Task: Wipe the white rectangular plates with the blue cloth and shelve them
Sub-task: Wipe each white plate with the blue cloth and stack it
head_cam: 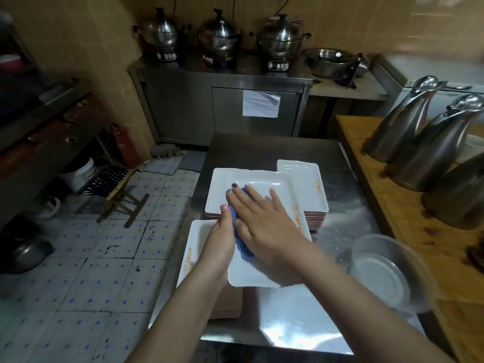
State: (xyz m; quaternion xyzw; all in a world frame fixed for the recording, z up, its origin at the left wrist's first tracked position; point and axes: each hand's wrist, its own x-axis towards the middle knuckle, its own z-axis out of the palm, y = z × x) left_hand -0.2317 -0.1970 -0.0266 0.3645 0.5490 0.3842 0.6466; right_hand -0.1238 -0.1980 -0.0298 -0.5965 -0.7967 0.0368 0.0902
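Under my right hand (264,226) I see a glossy white rectangular plate (251,273), a soft blue cloth (243,247) and a reflective steel table (301,318); rightward, a matt wooden counter (392,195).

1. We see only a strip of the blue cloth (243,246); the right hand (264,226) covers the rest.
2. The fingers of the left hand (220,242) are hidden beneath the held plate (251,273).
3. The orange lettering (298,218) is too blurred for us to read.
4. The right edge cuts off the steel jugs (445,158).

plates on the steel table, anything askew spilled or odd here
Nothing spilled or broken. The plate being wiped sits skewed across the near stack and far stack. The near stack sits close to the steel table's left edge. Behind, the paper on the cabinet door has a curled corner.
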